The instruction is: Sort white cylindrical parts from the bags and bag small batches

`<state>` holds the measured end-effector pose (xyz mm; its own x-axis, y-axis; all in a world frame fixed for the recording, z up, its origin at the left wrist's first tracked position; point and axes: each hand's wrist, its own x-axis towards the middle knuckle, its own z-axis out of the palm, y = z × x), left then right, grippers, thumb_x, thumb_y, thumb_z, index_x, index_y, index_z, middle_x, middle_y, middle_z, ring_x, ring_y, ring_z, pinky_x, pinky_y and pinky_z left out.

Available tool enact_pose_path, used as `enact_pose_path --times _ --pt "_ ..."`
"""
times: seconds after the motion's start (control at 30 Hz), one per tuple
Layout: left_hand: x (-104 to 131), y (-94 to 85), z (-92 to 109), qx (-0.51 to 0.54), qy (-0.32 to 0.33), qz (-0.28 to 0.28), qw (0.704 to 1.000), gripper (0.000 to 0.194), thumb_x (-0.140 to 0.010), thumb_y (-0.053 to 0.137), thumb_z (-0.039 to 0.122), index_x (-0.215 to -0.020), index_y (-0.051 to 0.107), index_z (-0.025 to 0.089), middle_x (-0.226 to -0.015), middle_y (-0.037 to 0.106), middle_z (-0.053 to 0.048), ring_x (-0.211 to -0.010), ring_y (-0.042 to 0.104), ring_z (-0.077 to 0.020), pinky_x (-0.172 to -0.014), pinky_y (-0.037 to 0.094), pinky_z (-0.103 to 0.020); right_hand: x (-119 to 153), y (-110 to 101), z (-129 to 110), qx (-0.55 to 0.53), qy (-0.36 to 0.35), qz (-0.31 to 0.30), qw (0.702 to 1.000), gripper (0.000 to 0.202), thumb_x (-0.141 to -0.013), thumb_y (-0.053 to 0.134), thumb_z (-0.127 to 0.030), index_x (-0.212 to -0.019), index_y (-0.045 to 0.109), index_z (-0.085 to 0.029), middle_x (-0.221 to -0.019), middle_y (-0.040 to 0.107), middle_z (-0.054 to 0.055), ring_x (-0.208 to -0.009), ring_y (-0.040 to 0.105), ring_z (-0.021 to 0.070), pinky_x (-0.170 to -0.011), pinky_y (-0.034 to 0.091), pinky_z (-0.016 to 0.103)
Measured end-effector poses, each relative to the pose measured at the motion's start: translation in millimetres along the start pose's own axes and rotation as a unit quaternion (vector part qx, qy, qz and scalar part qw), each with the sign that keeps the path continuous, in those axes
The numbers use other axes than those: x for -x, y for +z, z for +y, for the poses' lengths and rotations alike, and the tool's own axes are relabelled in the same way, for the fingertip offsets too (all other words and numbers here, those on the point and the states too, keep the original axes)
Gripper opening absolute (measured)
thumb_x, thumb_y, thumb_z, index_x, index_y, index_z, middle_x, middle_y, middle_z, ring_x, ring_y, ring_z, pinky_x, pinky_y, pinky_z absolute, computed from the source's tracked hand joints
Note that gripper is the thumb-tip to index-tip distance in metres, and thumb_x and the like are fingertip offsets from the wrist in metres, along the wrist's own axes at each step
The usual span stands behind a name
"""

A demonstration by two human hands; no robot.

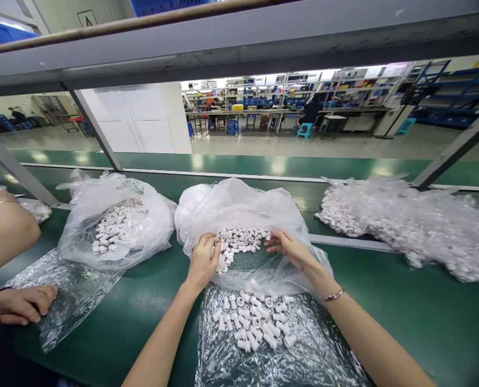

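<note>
Evidently light, hard and rather smooth: small white pieces (pixel 243 239) heaped inside the open clear bag (pixel 243 196), mid-table, with more loose pieces (pixel 267 328) on the plastic sheet (pixel 263 371) just in front. Best gripped by the rounded sides, a few at a time; liable to roll if nudged. Bag film probably soft and thin, easier to catch by the rim. Hands apart: left hand (pixel 203 259) at the heap's left edge, right hand (pixel 290 248) at the opposite edge, fingers curled. Cannot tell, in either, a firm pinch from a mere touch. Hidden under folded film: back of the heap. Hard to make out through plastic: contents of the bags at right (pixel 416 228). Cut off at left: most of a co-worker (pixel 1 236).
</note>
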<state>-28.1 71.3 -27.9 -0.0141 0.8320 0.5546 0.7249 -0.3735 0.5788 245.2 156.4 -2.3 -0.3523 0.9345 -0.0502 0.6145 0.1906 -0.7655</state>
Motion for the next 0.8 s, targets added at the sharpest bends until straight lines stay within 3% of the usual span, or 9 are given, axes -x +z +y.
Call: enact_pose_path --times 0.1,0.23,0.37,0.47,0.6,0.67,0.73,0.8 --pt "0.3 0.6 -0.3 -0.001 0.000 0.001 1.000 0.017 -0.098 0.044 0.023 -0.105 0.060 0.020 -0.119 0.056 -0.008 -0.116 0.052 -0.0212 -0.102 0.041 -0.039 -0.6 3.4 -1.9 -0.042 -0.040 -0.017 0.998 0.051 -0.093 0.026 -0.056 -0.109 0.056 -0.018 -0.108 0.064 0.007 -0.084 0.060 0.0083 -0.069 0.047 0.020" --pt "0.8 0.0 -0.6 -0.002 0.003 0.001 1.000 0.017 -0.098 0.044 0.023 -0.104 0.059 0.020 -0.119 0.056 -0.008 -0.117 0.051 -0.0211 -0.102 0.041 -0.039 -1.4 19.2 2.1 0.110 -0.074 0.012 0.991 0.036 -0.089 0.044 -0.047 -0.106 0.061 -0.020 -0.083 0.061 0.003 -0.070 0.048 0.0057 -0.068 0.035 0.019" --pt "1.1 -1.2 0.1 -0.004 0.001 0.000 1.000 0.017 -0.098 0.044 0.023 -0.105 0.059 0.020 -0.119 0.056 -0.008 -0.117 0.051 -0.0210 -0.103 0.041 -0.039 -0.2 27.9 3.9 0.115 -0.082 0.007 0.990 0.034 -0.086 0.052 -0.042 -0.111 0.061 -0.021 -0.092 0.061 0.003 -0.074 0.047 0.0048 -0.070 0.032 0.017" --pt "1.0 -1.4 0.6 -0.005 -0.002 -0.001 1.000 0.017 -0.098 0.044 0.024 -0.105 0.059 0.020 -0.119 0.056 -0.008 -0.117 0.052 -0.0216 -0.103 0.041 -0.040 2.2 19.3 -1.6 0.080 -0.060 0.002 0.995 0.037 -0.088 0.045 -0.049 -0.104 0.058 -0.017 -0.077 0.057 0.001 -0.065 0.043 0.0038 -0.063 0.032 0.017" --pt "0.7 -0.6 0.6 -0.005 -0.003 -0.002 1.000 0.019 -0.098 0.043 0.024 -0.105 0.060 0.020 -0.120 0.056 -0.009 -0.117 0.052 -0.0226 -0.102 0.041 -0.040 8.5 2.1 -11.7 0.017 -0.037 -0.052 0.998 0.059 -0.094 0.016 -0.058 -0.108 0.057 -0.018 -0.061 0.049 -0.001 -0.048 0.029 0.0038 -0.051 0.032 0.019" --pt "0.3 0.1 0.5 -0.005 -0.002 -0.002 1.000 0.019 -0.098 0.044 0.024 -0.105 0.060 0.020 -0.120 0.057 -0.009 -0.117 0.052 -0.0230 -0.102 0.042 -0.041 10.8 3.1 -14.4 0.012 -0.037 -0.059 0.997 0.061 -0.093 0.017 -0.061 -0.111 0.058 -0.020 -0.070 0.056 0.001 -0.051 0.036 0.0038 -0.054 0.035 0.018" --pt "-0.1 0.6 0.3 -0.006 -0.001 -0.002 1.000 0.019 -0.098 0.044 0.024 -0.105 0.061 0.020 -0.119 0.057 -0.009 -0.117 0.052 -0.0232 -0.102 0.042 -0.041 10.9 13.2 -15.6 0.018 -0.035 -0.043 0.998 0.053 -0.091 0.031 -0.062 -0.107 0.060 -0.021 -0.090 0.063 0.003 -0.068 0.050 0.0046 -0.065 0.040 0.018" --pt "-0.3 0.8 0.3 -0.008 0.000 -0.003 1.000 0.018 -0.098 0.044 0.024 -0.104 0.061 0.020 -0.119 0.058 -0.009 -0.116 0.053 -0.0236 -0.102 0.042 -0.042 9.0 27.5 -16.3 0.045 -0.024 -0.018 0.999 0.044 -0.087 0.045 -0.058 -0.101 0.061 -0.019 -0.099 0.064 0.004 -0.081 0.055 0.0073 -0.074 0.040 0.018"
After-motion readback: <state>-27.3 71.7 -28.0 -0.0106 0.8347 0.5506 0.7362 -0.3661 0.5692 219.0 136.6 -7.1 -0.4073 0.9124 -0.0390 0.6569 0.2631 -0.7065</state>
